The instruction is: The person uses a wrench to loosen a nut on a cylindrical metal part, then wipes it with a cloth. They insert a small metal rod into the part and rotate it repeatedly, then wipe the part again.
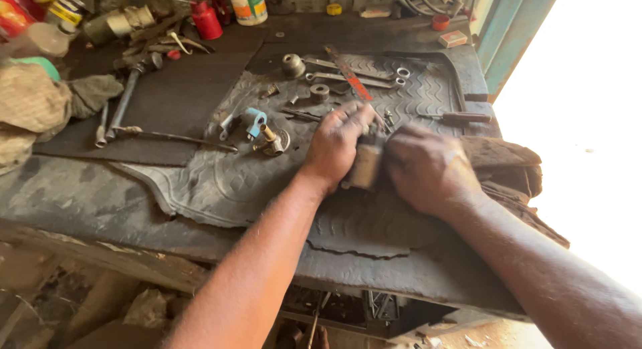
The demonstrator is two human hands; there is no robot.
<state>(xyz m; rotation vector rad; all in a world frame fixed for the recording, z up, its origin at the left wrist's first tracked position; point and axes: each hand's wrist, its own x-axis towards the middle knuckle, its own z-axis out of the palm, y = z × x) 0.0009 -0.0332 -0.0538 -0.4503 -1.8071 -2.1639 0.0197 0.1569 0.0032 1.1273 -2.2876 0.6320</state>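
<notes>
**Desk:** What do you have on the head camera?

**Operator:** I see both bare forearms reaching forward and inward over the worn, dark workbench surface (80, 188), meeting on a grey rubber mat with a wavy tread pattern (221, 182). The left hand (338, 145) lies knuckles up, wrist bent slightly to the right. The right hand (428, 165) comes in from the lower right, its back turned to the camera.

**Desk:** And the fingers?

**Operator:** I see the left fingers (354, 115) curled over the top of a small, dull, brownish metal cylinder (366, 165), clenched on it. The right fingers are folded against the cylinder's other side; they seem to clasp it, though the back of the hand hides the grip itself. The cylinder stands roughly upright between the two hands, just over the mat, beside a folded brown rag (508, 165) at the right edge.

**Desk:** Anything close by?

**Operator:** Left of the left hand I see a small brass fitting (273, 142) and a light-blue plastic part (254, 120). Behind the hands lie steel ring spanners (354, 78), a red flat strip (351, 75) and a round metal socket (293, 65). A long steel rod (124, 101) lies well apart, far left.
</notes>
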